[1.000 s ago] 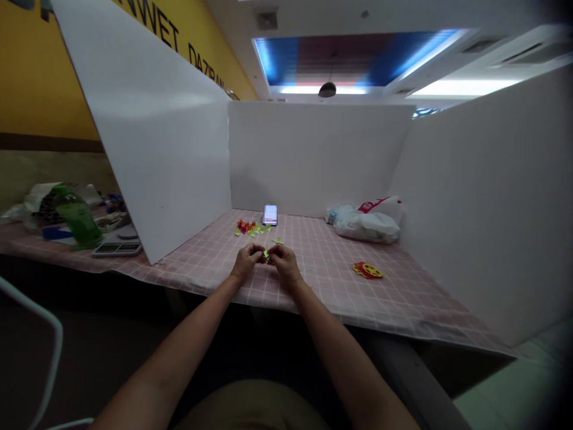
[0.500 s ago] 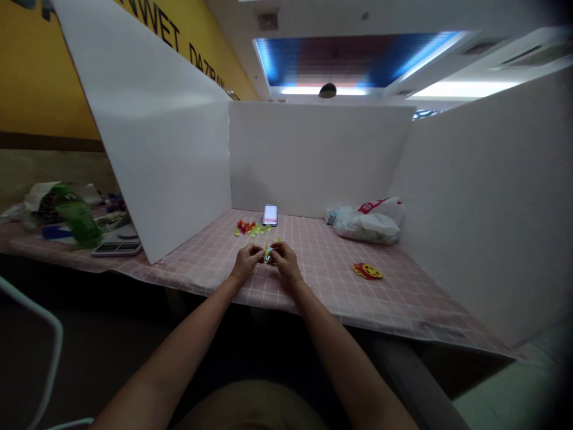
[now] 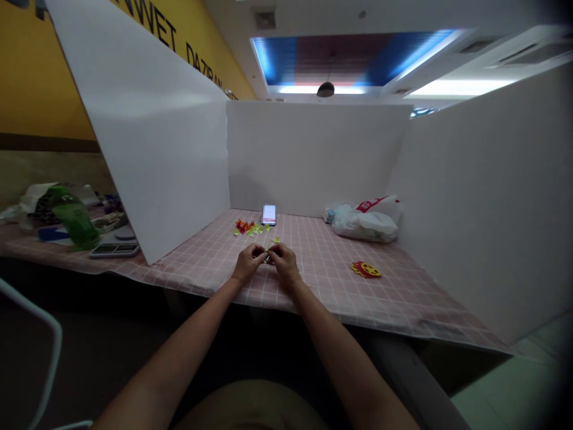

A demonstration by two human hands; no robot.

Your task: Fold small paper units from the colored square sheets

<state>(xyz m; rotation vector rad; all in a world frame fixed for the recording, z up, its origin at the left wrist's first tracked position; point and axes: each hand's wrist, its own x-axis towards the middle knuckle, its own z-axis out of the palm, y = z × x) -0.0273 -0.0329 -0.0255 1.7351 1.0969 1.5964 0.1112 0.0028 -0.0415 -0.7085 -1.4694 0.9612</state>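
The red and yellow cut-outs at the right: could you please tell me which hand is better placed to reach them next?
Probably the right hand: it is nearer the cut-outs, with the left hand farther away. Both hands are busy with a small piece, though.

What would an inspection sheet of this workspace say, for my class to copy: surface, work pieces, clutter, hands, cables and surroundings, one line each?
Surface: table under a pink checked cover, slightly creased at the front edge.
Work pieces: small yellow-green piece between the fingertips, mostly hidden; loose yellow-green pieces and a red-orange cluster beyond.
Clutter: plastic bags at back right; red and yellow cutouts at right; green bottle outside the left panel.
Hands: left hand and right hand close together, pinching the piece.
Cables: none certain; white curved thing at lower left, bar or cable unclear.
Surroundings: white panels on three sides; lit screen near the back one.
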